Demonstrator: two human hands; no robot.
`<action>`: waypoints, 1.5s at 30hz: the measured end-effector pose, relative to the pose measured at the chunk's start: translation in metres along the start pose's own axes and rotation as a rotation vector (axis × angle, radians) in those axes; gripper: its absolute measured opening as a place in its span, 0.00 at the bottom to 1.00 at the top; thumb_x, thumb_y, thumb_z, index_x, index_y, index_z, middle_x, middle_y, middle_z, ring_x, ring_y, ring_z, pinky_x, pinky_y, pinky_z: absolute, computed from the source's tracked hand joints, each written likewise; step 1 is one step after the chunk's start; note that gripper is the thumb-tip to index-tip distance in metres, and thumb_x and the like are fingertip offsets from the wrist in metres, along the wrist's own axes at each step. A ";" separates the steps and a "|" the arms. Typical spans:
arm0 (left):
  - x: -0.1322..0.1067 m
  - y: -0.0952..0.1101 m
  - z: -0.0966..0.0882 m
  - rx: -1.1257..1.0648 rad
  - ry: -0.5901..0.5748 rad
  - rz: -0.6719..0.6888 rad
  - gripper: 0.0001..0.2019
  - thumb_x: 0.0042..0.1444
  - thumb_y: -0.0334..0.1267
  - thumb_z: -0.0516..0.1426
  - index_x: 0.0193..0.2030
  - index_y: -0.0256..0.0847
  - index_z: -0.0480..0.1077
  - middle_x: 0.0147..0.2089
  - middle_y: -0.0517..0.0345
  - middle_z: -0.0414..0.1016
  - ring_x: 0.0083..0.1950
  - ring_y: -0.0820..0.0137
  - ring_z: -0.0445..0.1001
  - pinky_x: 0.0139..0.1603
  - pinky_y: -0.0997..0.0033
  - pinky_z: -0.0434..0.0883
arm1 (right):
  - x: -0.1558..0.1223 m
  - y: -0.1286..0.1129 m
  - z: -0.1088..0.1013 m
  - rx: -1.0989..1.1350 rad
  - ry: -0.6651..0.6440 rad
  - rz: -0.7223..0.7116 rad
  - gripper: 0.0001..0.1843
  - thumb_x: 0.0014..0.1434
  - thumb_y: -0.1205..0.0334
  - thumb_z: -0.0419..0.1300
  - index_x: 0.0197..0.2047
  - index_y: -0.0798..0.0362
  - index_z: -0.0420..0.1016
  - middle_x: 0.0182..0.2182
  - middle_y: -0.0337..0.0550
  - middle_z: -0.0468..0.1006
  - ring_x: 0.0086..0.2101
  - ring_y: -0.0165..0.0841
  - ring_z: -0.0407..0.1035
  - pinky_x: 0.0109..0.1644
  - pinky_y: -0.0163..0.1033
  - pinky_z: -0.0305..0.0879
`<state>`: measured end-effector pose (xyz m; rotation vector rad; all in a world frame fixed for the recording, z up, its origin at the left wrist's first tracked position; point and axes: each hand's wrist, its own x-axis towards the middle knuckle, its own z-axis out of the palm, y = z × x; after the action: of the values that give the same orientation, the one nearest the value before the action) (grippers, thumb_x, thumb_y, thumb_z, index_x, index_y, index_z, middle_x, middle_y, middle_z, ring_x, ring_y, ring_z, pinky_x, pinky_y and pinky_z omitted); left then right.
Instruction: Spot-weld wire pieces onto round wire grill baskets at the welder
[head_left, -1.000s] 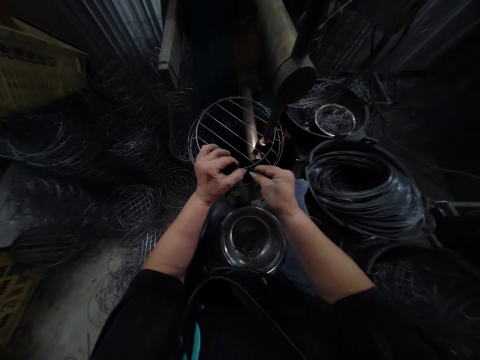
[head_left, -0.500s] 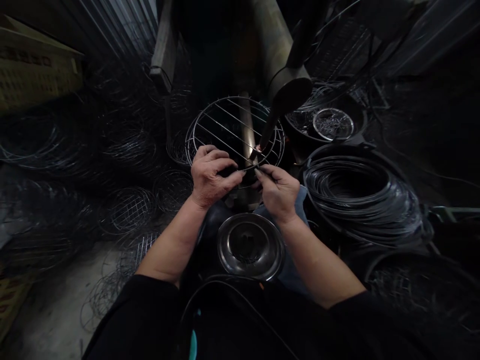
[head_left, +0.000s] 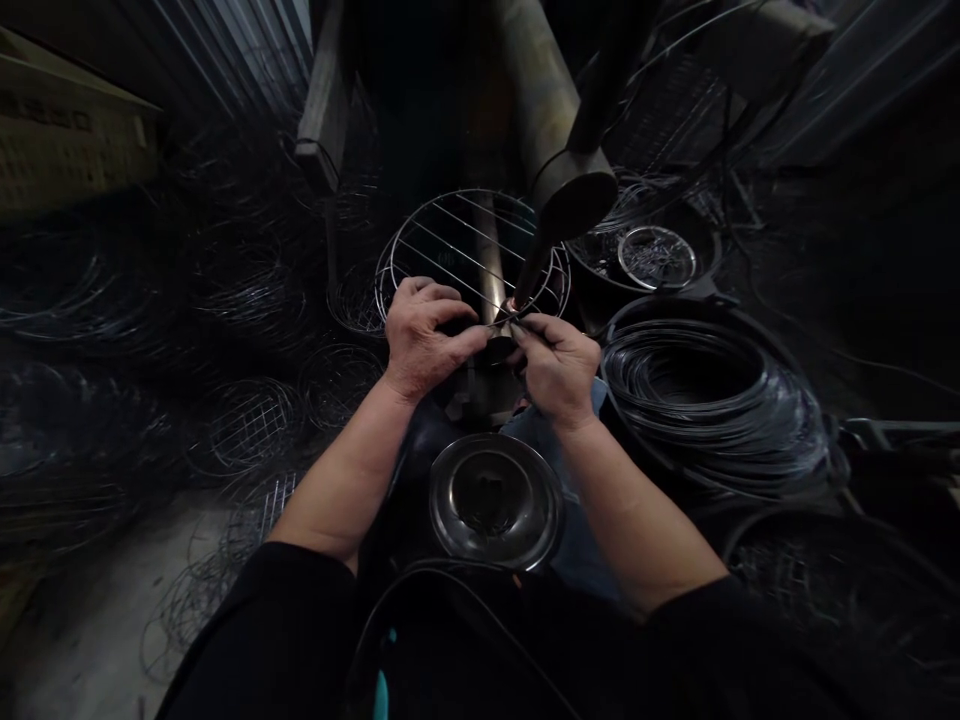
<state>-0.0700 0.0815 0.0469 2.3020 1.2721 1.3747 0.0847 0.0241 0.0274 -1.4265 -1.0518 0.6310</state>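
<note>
A round wire rack (head_left: pixel 442 262) with parallel bars lies between the metal post and the welding electrode (head_left: pixel 512 302). My left hand (head_left: pixel 429 338) grips the rack's near left rim, thumb and fingers closed around the wire. On the right of the electrode tip, my right hand (head_left: pixel 559 365) pinches at the near rim; whether it also holds a small separate piece is too small to tell. The rim's near edge rests over the lower electrode bar (head_left: pixel 491 262). Below my hands a shiny steel bowl (head_left: pixel 495 500) sits at my lap, with dark bits inside.
To the right stands a tub with a thick coil of wire (head_left: pixel 697 400). Behind it a basin holds a small round dish (head_left: pixel 657 257). Wire rings and grids (head_left: pixel 251 425) pile on the left floor. A thick machine arm (head_left: pixel 559 120) hangs above the rack.
The view has shifted slightly. The rack's near rim has risen a little toward the electrode tip, and both hands have stayed on the rim.
</note>
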 end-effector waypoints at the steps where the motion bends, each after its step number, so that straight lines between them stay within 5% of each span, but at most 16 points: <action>1: 0.001 0.000 0.000 -0.006 -0.001 -0.004 0.06 0.40 0.41 0.68 0.24 0.45 0.77 0.32 0.60 0.76 0.44 0.62 0.69 0.48 0.57 0.68 | 0.001 0.000 0.000 0.000 0.001 0.001 0.11 0.53 0.58 0.62 0.37 0.53 0.81 0.31 0.41 0.80 0.21 0.27 0.69 0.27 0.34 0.67; 10: 0.004 -0.001 0.002 -0.023 0.001 -0.026 0.04 0.40 0.37 0.67 0.25 0.45 0.77 0.32 0.61 0.78 0.42 0.63 0.70 0.48 0.58 0.68 | 0.006 -0.001 0.003 0.056 -0.028 0.022 0.10 0.53 0.58 0.63 0.36 0.54 0.81 0.25 0.38 0.78 0.20 0.26 0.68 0.27 0.33 0.65; 14: 0.006 -0.001 0.001 -0.009 -0.018 -0.040 0.04 0.40 0.38 0.67 0.24 0.45 0.77 0.32 0.60 0.78 0.43 0.63 0.70 0.47 0.58 0.69 | 0.003 -0.007 -0.008 -0.047 -0.136 0.033 0.11 0.53 0.58 0.63 0.36 0.54 0.82 0.20 0.35 0.74 0.19 0.27 0.66 0.25 0.33 0.62; 20: 0.006 -0.003 0.003 -0.025 -0.016 -0.015 0.04 0.42 0.39 0.67 0.25 0.44 0.77 0.31 0.61 0.77 0.41 0.65 0.71 0.46 0.60 0.70 | 0.001 -0.008 -0.014 -0.187 -0.124 -0.028 0.09 0.52 0.60 0.61 0.34 0.52 0.83 0.29 0.40 0.82 0.32 0.33 0.74 0.35 0.35 0.66; 27: 0.006 -0.007 0.003 0.026 -0.037 0.009 0.05 0.44 0.41 0.66 0.26 0.45 0.77 0.32 0.62 0.76 0.41 0.65 0.71 0.47 0.60 0.70 | 0.004 0.001 -0.008 -0.042 -0.149 0.114 0.12 0.51 0.58 0.63 0.35 0.53 0.83 0.27 0.39 0.81 0.19 0.29 0.69 0.23 0.33 0.63; 34: 0.005 -0.003 0.003 0.025 -0.062 -0.001 0.07 0.48 0.45 0.65 0.27 0.45 0.76 0.32 0.61 0.76 0.41 0.66 0.72 0.48 0.60 0.69 | 0.008 0.003 -0.009 -0.036 -0.185 0.106 0.10 0.52 0.58 0.63 0.34 0.54 0.82 0.24 0.37 0.78 0.18 0.29 0.69 0.22 0.34 0.63; 37: 0.005 -0.004 -0.002 0.061 -0.129 -0.003 0.11 0.50 0.49 0.64 0.31 0.45 0.77 0.39 0.58 0.77 0.46 0.63 0.71 0.53 0.57 0.67 | 0.000 0.002 -0.017 -0.128 -0.165 -0.005 0.12 0.57 0.58 0.61 0.41 0.53 0.81 0.29 0.40 0.80 0.25 0.31 0.73 0.30 0.36 0.70; 39: 0.007 -0.011 -0.010 0.093 -0.159 0.002 0.16 0.48 0.53 0.65 0.37 0.45 0.77 0.48 0.55 0.75 0.54 0.58 0.69 0.57 0.54 0.64 | -0.018 0.002 -0.024 -0.313 -0.136 -0.086 0.17 0.62 0.58 0.57 0.50 0.55 0.77 0.39 0.47 0.81 0.38 0.35 0.76 0.44 0.40 0.72; 41: 0.010 -0.023 -0.020 0.115 -0.203 0.007 0.22 0.44 0.56 0.66 0.42 0.46 0.76 0.56 0.53 0.72 0.60 0.54 0.64 0.59 0.52 0.62 | -0.046 0.005 -0.028 -0.616 -0.284 -0.098 0.20 0.67 0.60 0.51 0.57 0.58 0.71 0.49 0.54 0.78 0.50 0.37 0.72 0.56 0.42 0.68; 42: 0.012 -0.030 -0.024 0.114 -0.239 0.012 0.23 0.43 0.56 0.67 0.44 0.46 0.76 0.56 0.53 0.71 0.61 0.54 0.63 0.60 0.52 0.62 | -0.063 0.008 -0.029 -0.783 -0.471 -0.069 0.20 0.68 0.62 0.49 0.57 0.58 0.71 0.51 0.56 0.77 0.52 0.37 0.70 0.58 0.43 0.66; 45: 0.013 -0.045 -0.035 0.085 -0.335 0.021 0.21 0.43 0.51 0.68 0.43 0.47 0.77 0.49 0.55 0.74 0.57 0.57 0.67 0.59 0.55 0.63 | -0.116 0.024 -0.023 -0.914 -0.912 0.020 0.09 0.55 0.65 0.62 0.40 0.56 0.80 0.39 0.53 0.81 0.40 0.40 0.77 0.46 0.41 0.73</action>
<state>-0.1204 0.1098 0.0511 2.4740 1.2208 0.9023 0.0584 -0.0857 -0.0151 -1.9577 -2.2435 0.9021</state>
